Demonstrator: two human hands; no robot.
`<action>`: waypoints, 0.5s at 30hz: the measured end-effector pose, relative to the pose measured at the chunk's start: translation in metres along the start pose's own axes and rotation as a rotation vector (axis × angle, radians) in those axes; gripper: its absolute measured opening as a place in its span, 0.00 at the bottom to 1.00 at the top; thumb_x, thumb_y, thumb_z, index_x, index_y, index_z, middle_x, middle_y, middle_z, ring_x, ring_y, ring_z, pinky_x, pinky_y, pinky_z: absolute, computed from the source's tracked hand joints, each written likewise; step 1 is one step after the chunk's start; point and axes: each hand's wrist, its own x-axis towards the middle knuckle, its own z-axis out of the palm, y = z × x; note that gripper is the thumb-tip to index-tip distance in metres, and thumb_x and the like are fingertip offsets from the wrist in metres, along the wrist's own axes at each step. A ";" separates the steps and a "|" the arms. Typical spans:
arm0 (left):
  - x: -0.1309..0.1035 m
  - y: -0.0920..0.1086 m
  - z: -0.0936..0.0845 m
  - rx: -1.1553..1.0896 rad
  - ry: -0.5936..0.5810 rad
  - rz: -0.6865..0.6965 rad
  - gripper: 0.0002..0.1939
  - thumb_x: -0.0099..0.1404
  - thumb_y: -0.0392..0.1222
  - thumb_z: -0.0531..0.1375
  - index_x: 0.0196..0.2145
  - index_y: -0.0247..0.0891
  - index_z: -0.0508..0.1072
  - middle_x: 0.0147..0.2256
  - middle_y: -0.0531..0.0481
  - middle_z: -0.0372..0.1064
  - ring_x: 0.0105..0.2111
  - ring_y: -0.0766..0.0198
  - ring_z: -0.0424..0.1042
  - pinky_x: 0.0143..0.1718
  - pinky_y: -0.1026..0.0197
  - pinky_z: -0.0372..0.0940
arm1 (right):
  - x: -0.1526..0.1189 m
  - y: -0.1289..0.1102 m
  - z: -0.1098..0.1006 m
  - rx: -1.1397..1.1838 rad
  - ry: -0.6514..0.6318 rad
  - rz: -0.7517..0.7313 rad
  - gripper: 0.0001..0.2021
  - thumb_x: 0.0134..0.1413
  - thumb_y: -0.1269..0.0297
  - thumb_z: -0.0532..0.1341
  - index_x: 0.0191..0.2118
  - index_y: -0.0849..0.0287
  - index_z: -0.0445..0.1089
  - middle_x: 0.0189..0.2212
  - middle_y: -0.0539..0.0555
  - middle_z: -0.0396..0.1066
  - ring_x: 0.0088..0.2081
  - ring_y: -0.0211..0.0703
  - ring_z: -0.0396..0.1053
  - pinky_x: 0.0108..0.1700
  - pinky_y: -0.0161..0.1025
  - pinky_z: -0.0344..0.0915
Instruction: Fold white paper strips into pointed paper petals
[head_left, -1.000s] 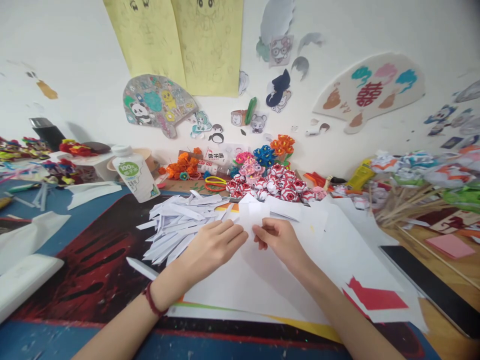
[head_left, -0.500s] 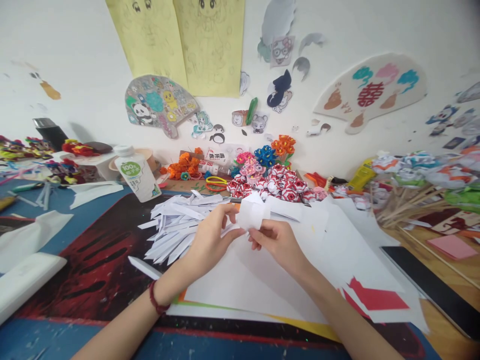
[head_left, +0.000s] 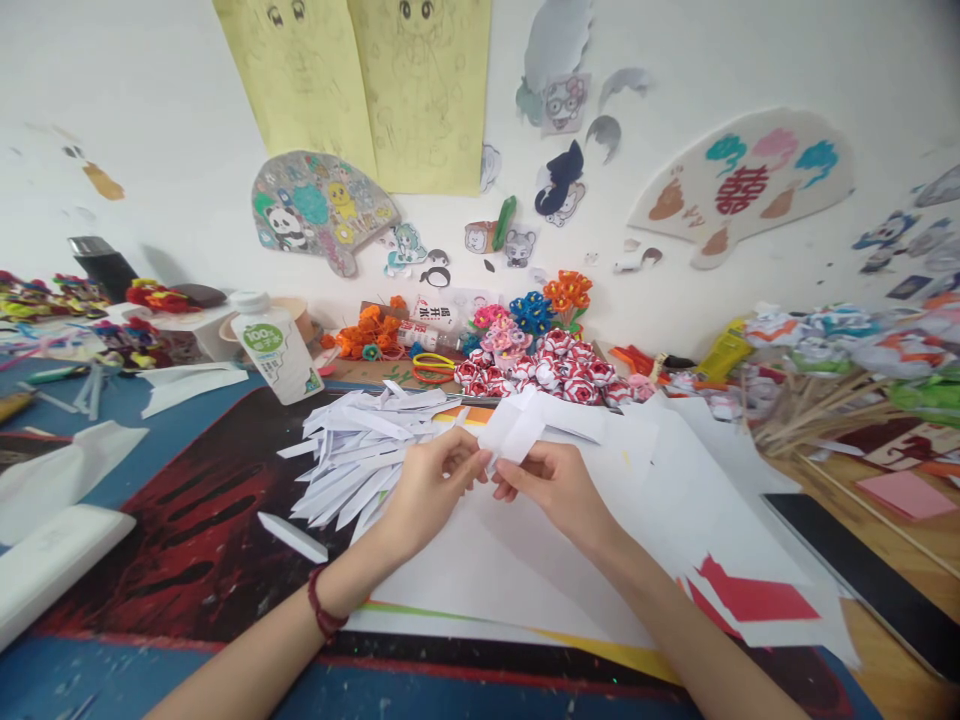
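A small folded piece of white paper [head_left: 517,428] is held up between both hands above large white sheets [head_left: 540,570]. My left hand [head_left: 439,485] pinches its lower left corner between thumb and fingers. On the lower right edge, the thumb and curled fingers of my right hand [head_left: 551,490] grip the same paper. Just left of my left hand lies a heap of narrow white paper strips [head_left: 349,450]. One loose strip [head_left: 292,537] rests on the dark mat near my left wrist.
A white bottle [head_left: 274,350] stands at the back left. Red-and-white paper flowers [head_left: 566,368] are piled behind the hands. Red paper pieces [head_left: 757,592] and a black phone-like slab [head_left: 862,580] lie at the right. A white object [head_left: 60,560] sits at the left.
My left hand has moved slightly down and closed from a wider spread onto the paper's lower corner. The folded paper has tilted and now shows a longer, angled shape. My right hand has hardly moved.
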 end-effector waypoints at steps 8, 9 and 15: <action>-0.002 0.001 0.001 -0.018 0.033 0.000 0.12 0.65 0.47 0.58 0.30 0.36 0.67 0.24 0.52 0.71 0.21 0.70 0.65 0.24 0.69 0.62 | -0.001 -0.001 0.002 0.010 0.004 0.014 0.10 0.51 0.61 0.65 0.32 0.65 0.76 0.25 0.55 0.75 0.25 0.40 0.73 0.29 0.36 0.71; -0.002 0.001 0.001 -0.020 0.034 0.003 0.12 0.65 0.47 0.58 0.30 0.36 0.67 0.23 0.52 0.71 0.21 0.70 0.66 0.24 0.69 0.62 | -0.001 -0.001 0.002 0.009 0.008 0.016 0.11 0.51 0.61 0.65 0.32 0.65 0.76 0.25 0.55 0.75 0.25 0.40 0.73 0.29 0.36 0.71; -0.003 0.005 0.001 -0.002 0.026 0.044 0.13 0.66 0.46 0.57 0.28 0.35 0.68 0.23 0.52 0.71 0.22 0.70 0.67 0.25 0.69 0.62 | -0.002 -0.001 0.002 0.023 0.001 0.017 0.12 0.53 0.59 0.63 0.32 0.65 0.75 0.25 0.55 0.75 0.24 0.40 0.73 0.28 0.36 0.70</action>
